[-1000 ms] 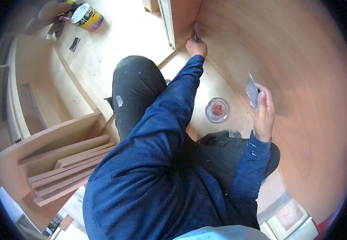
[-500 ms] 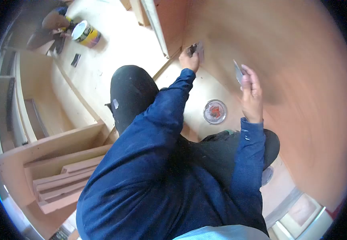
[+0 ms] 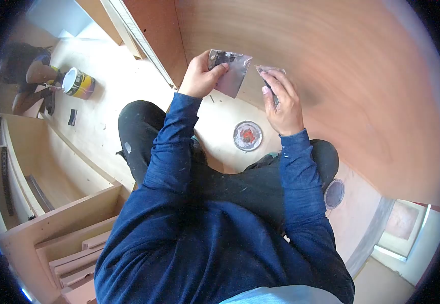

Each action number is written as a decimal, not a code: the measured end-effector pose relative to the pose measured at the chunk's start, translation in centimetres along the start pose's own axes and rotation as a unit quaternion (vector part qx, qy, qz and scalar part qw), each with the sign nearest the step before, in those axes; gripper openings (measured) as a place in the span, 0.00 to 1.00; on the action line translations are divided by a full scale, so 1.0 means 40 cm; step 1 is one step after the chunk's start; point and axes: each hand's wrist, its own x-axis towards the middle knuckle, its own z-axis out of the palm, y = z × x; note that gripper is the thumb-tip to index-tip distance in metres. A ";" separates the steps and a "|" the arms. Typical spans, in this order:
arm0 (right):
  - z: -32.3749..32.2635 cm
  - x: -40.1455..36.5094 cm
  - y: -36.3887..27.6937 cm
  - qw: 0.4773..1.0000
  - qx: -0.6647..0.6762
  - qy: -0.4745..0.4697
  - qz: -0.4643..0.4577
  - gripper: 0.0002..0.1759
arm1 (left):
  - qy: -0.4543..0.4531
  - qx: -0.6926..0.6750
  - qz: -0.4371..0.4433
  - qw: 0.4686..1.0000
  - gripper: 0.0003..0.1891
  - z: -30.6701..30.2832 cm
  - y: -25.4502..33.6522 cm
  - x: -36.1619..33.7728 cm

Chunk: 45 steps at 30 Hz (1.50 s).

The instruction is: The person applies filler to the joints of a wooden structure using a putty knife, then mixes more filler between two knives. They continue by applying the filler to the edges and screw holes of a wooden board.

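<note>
My left hand (image 3: 199,78) grips a wide, flat putty knife (image 3: 237,78), with the thumb pressed on its grey blade and dark residue near the grip. A second, smaller putty knife (image 3: 270,69) is in my right hand (image 3: 285,105), its blade mostly hidden behind the fingers. The two blades are close together but apart, in front of a large wooden panel (image 3: 341,71). Below them, between my knees, a round lid (image 3: 240,145) smeared with grey and orange-red paste lies on the floor.
Another round dish (image 3: 334,194) lies beside my right knee. To the upper left, a person (image 3: 36,73) crouches by a yellow and black bucket (image 3: 80,83). A small dark piece (image 3: 72,117) lies on the floor. Wooden frames (image 3: 63,220) with stacked boards (image 3: 78,261) stand at left.
My left hand has moved left and raised its putty knife away from the panel's lower edge. My right hand has shifted left, bringing the two blades closer. The whole view has turned slightly.
</note>
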 end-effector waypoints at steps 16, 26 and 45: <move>0.025 -0.003 -0.038 0.989 -0.122 0.063 -0.055 0.17 | 0.094 -0.135 0.011 0.986 0.11 0.029 -0.018 -0.009; 0.014 0.002 -0.011 0.992 -0.107 0.053 -0.033 0.19 | 0.012 0.032 0.067 0.997 0.10 0.008 0.010 -0.022; 0.006 0.007 -0.022 0.998 -0.041 -0.020 -0.042 0.14 | -0.082 0.092 0.112 0.986 0.11 -0.005 0.036 -0.036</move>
